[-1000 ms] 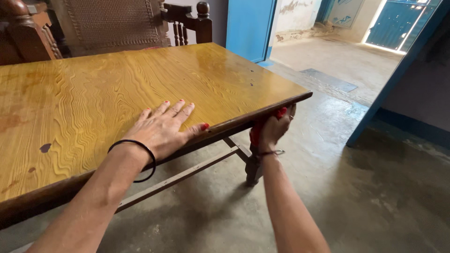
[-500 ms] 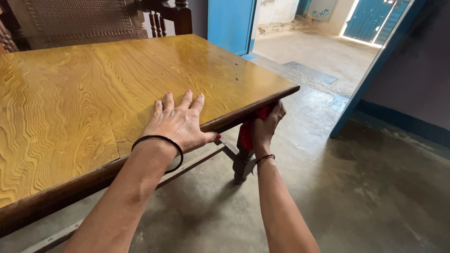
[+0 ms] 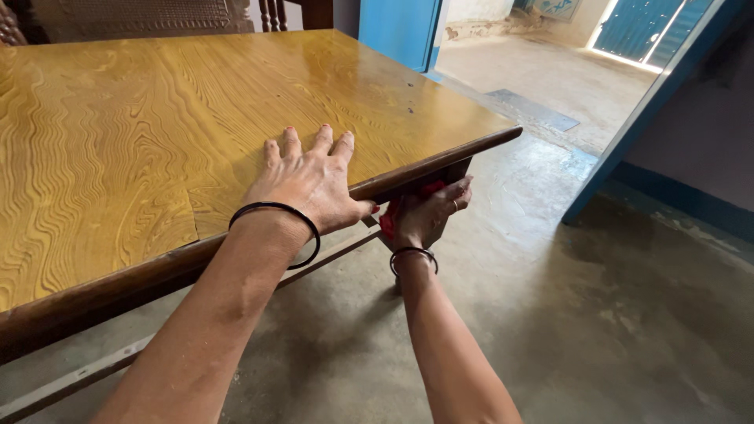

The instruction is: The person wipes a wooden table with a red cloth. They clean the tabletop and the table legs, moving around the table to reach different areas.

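The right hand (image 3: 428, 213) is closed around a red cloth (image 3: 390, 216), pressing it against the table (image 3: 118, 141) just under its near edge, beside the right corner leg. Only a small crumpled strip of the cloth shows, bright red, bunched between palm and wood; its long axis cannot be told, since the fingers hide most of it. The left hand (image 3: 310, 182) lies flat and open on the tabletop, fingers spread and pointing far, thumb hooked over the dark rim; it grips nothing. Both wrists wear a thin black bangle.

The tabletop is glossy yellow wood with bold wavy grain, its long side running from near left to far right. A chair (image 3: 149, 12) with a woven back stands at the far side. On the right a blue doorway (image 3: 628, 129) opens onto a pale floor, with a blue gate (image 3: 640, 27) farther off. No labels or signs can be made out.
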